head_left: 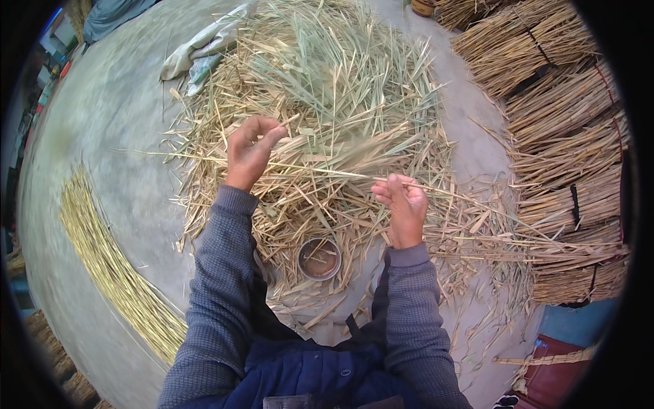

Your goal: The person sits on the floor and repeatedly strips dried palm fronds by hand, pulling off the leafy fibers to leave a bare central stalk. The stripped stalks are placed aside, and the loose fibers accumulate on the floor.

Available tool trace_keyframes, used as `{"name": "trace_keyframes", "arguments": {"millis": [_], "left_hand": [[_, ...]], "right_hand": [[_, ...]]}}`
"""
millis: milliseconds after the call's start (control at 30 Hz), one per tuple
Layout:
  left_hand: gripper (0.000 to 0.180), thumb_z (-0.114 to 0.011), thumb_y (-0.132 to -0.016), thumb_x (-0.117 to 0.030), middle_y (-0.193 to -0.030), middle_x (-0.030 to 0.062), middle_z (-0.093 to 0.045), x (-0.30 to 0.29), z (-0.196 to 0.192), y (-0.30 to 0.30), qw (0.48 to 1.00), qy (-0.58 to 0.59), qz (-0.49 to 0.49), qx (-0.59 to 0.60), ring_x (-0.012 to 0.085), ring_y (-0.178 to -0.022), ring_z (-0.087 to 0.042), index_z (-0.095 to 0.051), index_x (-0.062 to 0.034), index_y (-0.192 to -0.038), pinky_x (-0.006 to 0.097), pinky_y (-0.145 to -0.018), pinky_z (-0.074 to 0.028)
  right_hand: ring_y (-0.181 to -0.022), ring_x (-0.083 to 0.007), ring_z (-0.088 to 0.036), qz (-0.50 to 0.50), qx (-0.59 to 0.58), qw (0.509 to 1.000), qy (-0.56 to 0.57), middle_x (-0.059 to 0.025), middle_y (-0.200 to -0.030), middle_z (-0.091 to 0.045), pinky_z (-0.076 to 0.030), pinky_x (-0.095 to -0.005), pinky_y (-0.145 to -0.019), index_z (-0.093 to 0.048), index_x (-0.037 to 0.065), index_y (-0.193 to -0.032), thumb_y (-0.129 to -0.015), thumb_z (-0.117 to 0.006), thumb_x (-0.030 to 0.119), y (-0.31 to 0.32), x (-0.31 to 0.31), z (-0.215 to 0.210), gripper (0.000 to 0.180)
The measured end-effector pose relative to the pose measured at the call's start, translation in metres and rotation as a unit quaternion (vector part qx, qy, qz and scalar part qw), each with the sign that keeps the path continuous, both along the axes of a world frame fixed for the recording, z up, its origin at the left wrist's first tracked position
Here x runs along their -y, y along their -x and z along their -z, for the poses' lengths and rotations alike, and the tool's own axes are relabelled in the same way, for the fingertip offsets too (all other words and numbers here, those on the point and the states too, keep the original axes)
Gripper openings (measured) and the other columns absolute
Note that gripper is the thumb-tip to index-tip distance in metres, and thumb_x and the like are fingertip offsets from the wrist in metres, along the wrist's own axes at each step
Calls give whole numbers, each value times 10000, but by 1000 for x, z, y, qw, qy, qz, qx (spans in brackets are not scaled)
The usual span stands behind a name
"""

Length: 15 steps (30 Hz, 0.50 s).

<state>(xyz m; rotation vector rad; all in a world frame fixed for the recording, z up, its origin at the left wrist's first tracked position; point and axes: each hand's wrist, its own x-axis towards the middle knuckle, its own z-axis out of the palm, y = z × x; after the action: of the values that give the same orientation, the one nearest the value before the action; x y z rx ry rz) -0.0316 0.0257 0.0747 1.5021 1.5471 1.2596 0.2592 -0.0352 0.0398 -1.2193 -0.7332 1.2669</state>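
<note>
2 bare hands, grey knit sleeves (pixel 221 286), working over 1 lg. pile of dry leaves & straw (pixel 327 88).

L. hand (pixel 248 153): apparently pinching 1 short pale husk strip (pixel 291 120) betw. thumb & fingers.
R. hand (pixel 407 208): grasping 1 long thin stalk (pixel 320 170) betw. thumb & fingers.

Stalk: lying crosswise before wearer, long axis running L.–R., R. part sloping slightly twd. body. R. hand touching it, thus nearer; L. fingertips sitting just beyond, on far side.

Also: 1 sm. round bowl (pixel 320 273), standing betw. forearms, holding a few scraps; 1 yellowish stalk bundle (pixel 112 266), lying on floor at L.; several tied bundles (pixel 565 150), lying stacked at R.; 1 pale sack (pixel 204 46), lying by pile's far L. edge.

Hidden/unclear: L. hand covering a stretch of stalk, contact there not showing; stalk's R. tip blending w/ loose straw; yellowish bundle's near end disappearing behind L. sleeve.
</note>
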Motion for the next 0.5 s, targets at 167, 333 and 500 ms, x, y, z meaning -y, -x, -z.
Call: {"name": "trace_keyframes", "arguments": {"millis": [167,333,500], "left_hand": [[298,-787,-832,-346,-960,65,-713,7,34,-27,936,-107,159,-295,252,-942,-615,-726,-94,-980,387,-873,-409],[199,-792,-809,-285,-733,36,-662,2,34,-26,922,-94,231,-297,248,-754,-619,-709,-107,-841,394,-793,-411],[190,-801,-801,-254,-742,51,-680,4,14,4,914,-42,135,-381,262,-731,-627,-692,-99,-804,386,-776,-418]], "right_hand": [[-805,-187,-723,10,2,1000,-17,-162,-969,-714,-587,-251,-697,-582,-12,-1074,-985,-686,239,5,-1,-1,286],[-792,-171,-717,25,-5,1000,-11,-140,-945,-712,-591,-248,-695,-589,-10,-1078,-971,-708,247,-12,-3,-7,302],[-806,-168,-718,47,-29,998,19,-123,-937,-709,-592,-245,-706,-576,-9,-1107,-976,-699,222,-30,-7,-15,294]]}}
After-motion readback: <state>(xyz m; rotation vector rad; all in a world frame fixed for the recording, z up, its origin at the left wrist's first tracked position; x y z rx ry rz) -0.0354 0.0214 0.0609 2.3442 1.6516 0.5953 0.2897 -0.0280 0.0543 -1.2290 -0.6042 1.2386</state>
